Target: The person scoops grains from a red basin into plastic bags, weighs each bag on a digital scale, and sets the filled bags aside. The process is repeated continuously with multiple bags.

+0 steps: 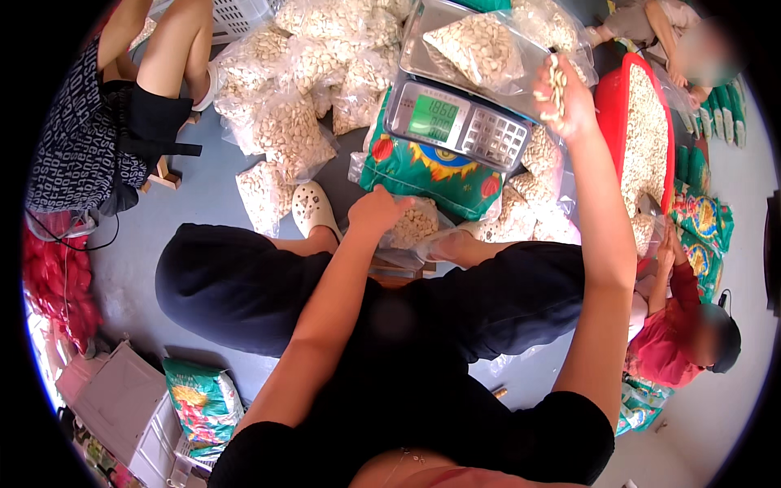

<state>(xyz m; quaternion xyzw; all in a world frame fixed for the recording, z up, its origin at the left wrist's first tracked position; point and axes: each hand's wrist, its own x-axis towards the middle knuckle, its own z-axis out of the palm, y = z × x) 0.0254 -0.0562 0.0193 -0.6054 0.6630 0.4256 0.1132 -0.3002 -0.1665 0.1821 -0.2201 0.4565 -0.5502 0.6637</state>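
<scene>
My right hand (pixel 569 106) is raised to the right of a digital scale (pixel 455 126), fingers curled round a handful of pale, flat seeds (pixel 557 85). On the scale's metal tray (pixel 415 57) lies a clear plastic bag of the same seeds (pixel 480 53). My left hand (pixel 376 211) is closed at the edge of an open-looking clear bag of seeds (pixel 415 224), low between my feet; its fingertips are partly hidden. A green printed sack (pixel 431 183) lies under the near side of the scale, whose display is lit green.
Several filled clear bags (pixel 285 122) are piled left of the scale. On the right stands a red tub (pixel 634 122) heaped with seeds, a metal scoop (pixel 648 205) at its near end. Co-workers sit at left and right. Green sacks (pixel 203 407) lie at lower left and along the right.
</scene>
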